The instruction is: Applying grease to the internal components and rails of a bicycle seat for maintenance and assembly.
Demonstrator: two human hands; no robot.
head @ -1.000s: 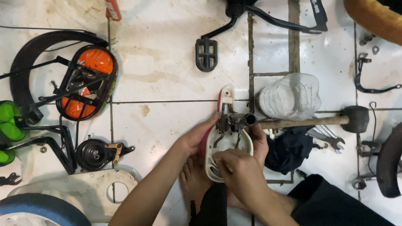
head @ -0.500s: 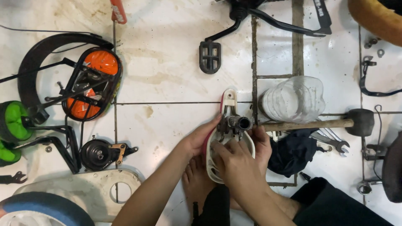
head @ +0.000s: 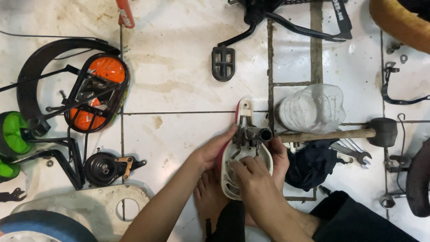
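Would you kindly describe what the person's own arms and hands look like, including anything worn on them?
Both forearms are bare, with no sleeves in view. The left hand and the right hand wear no gloves, and no rings, watch or bracelet can be seen. No marks or bandages show. Dark trousers cover the legs, and a bare foot shows below.
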